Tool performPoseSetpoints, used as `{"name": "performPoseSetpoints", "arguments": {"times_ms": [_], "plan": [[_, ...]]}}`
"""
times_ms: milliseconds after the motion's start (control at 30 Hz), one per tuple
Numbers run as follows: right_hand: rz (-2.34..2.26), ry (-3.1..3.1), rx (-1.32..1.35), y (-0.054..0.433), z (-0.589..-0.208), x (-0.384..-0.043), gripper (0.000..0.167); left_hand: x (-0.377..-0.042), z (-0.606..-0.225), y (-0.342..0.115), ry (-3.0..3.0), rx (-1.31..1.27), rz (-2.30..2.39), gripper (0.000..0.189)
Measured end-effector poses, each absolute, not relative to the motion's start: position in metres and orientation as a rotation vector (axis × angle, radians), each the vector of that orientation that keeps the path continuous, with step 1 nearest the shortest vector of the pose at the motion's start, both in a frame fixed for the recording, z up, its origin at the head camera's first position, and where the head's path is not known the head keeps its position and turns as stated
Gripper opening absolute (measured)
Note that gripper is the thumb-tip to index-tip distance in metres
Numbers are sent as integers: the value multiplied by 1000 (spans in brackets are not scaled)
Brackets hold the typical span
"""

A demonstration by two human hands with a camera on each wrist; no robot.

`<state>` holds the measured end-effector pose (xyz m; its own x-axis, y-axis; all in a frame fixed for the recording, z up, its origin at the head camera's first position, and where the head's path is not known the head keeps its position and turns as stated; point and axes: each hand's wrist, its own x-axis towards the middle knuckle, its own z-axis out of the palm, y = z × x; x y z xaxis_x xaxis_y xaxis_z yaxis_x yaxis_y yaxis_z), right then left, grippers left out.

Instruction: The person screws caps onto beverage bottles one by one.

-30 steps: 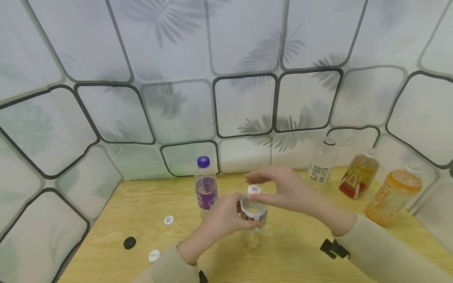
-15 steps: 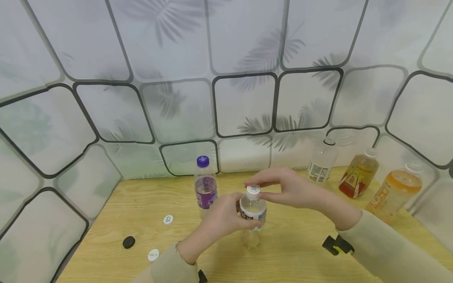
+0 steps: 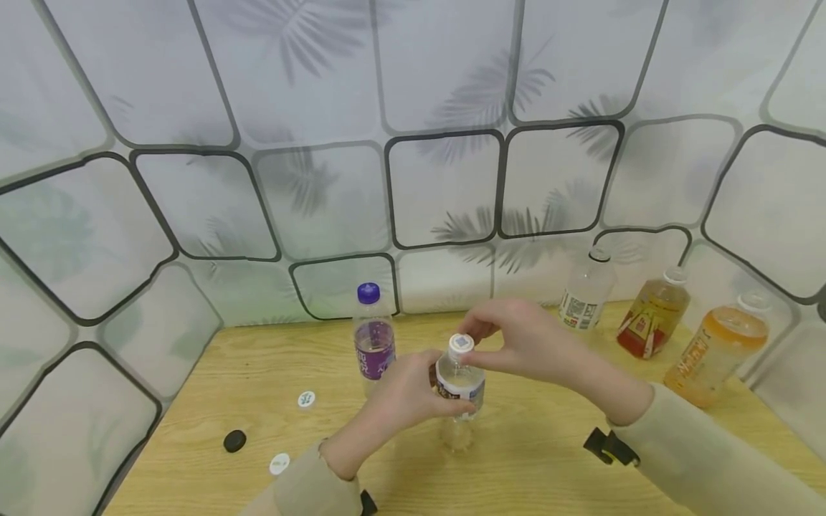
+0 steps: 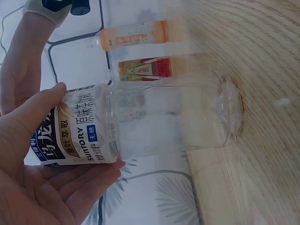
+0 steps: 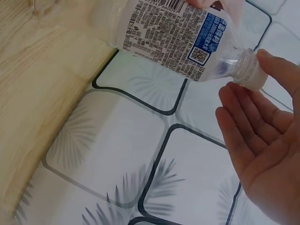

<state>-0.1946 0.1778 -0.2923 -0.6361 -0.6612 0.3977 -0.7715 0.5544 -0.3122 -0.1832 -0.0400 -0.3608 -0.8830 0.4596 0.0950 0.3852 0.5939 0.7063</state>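
A clear plastic bottle (image 3: 459, 393) stands upright on the table near its middle. Its white label (image 4: 79, 126) carries dark blue print and the word SUNTORY in the left wrist view. My left hand (image 3: 405, 393) grips the bottle round the label, thumb on the near side. At the neck, my right hand (image 3: 524, 340) pinches the white cap (image 3: 461, 343) between thumb and fingertips. The right wrist view shows the thumb on one side of the cap (image 5: 253, 75) and the fingertips on the other. The cap sits on the neck.
Behind my left hand stands a purple-capped bottle (image 3: 374, 347). At the right are a clear bottle (image 3: 586, 297), a red-labelled bottle (image 3: 653, 315) and an orange bottle (image 3: 719, 351). Two white caps (image 3: 306, 399) and a black cap (image 3: 235, 441) lie at left. A patterned curtain (image 3: 445, 193) borders the table.
My right hand's fingers were spread apart above and beside the cap; they have now come in against it. The left hand and the bottle have hardly moved.
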Motion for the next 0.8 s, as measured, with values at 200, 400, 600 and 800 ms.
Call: {"name": "performPoseSetpoints", "arguments": {"times_ms": [200,400,600,800], "plan": [[780,-2497,1402,178,-296,-202,37,-184,-363,-40,2725,733,1153,56],[815,-2417,1519,180,-299,-207,31,-185,-363,-39,2735,755,1137,57],[748,-2436,1471,179,-294,-204,27,-184,-362,-39,2755,748,1124,56],[730,-2488,1337,174,-292,-196,24,-183,-361,-39,2754,730,1128,55]]}}
